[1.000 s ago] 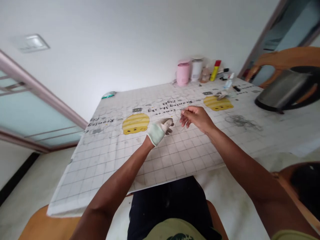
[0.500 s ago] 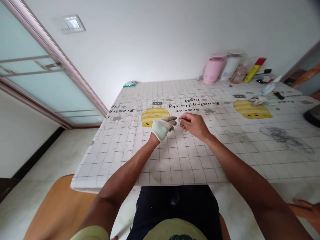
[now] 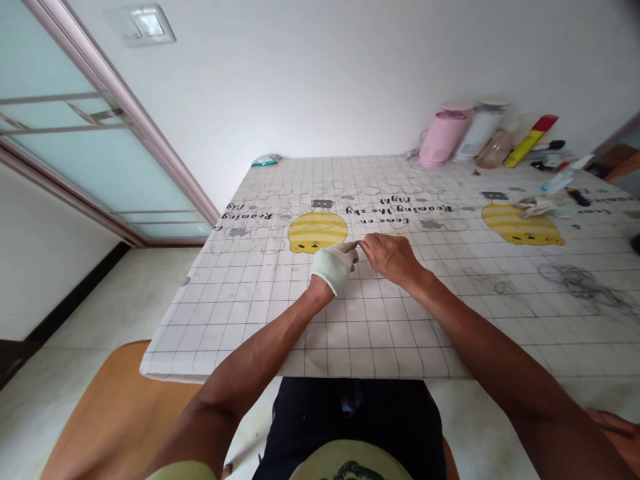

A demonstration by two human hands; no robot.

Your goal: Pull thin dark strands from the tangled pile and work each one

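Observation:
My left hand (image 3: 334, 267) wears a pale glove with greyish fingertips and is pinched closed over the middle of the table. Bare, my right hand (image 3: 393, 257) is closed too, its fingertips meeting those of the glove. Whatever sits between the fingers is too small to make out. Beneath both hands spreads a white checked tablecloth (image 3: 340, 333), printed with yellow striped bears and dark lettering. To the right of my right hand lies a loose tangle of dark thread (image 3: 575, 280).
Along the wall at the back right stand a pink cylinder (image 3: 443, 139), a white cylinder (image 3: 480, 130), a clear bottle (image 3: 495, 150) and a yellow-and-red box (image 3: 531, 141). A crumpled whitish cloth (image 3: 540, 205) lies nearer. A green-and-white packet (image 3: 266, 160) rests at the far left corner.
My fingertips, slightly apart before, now touch. The right hand has turned more palm-down and its fingers have drawn in. The whole view has shifted a little.

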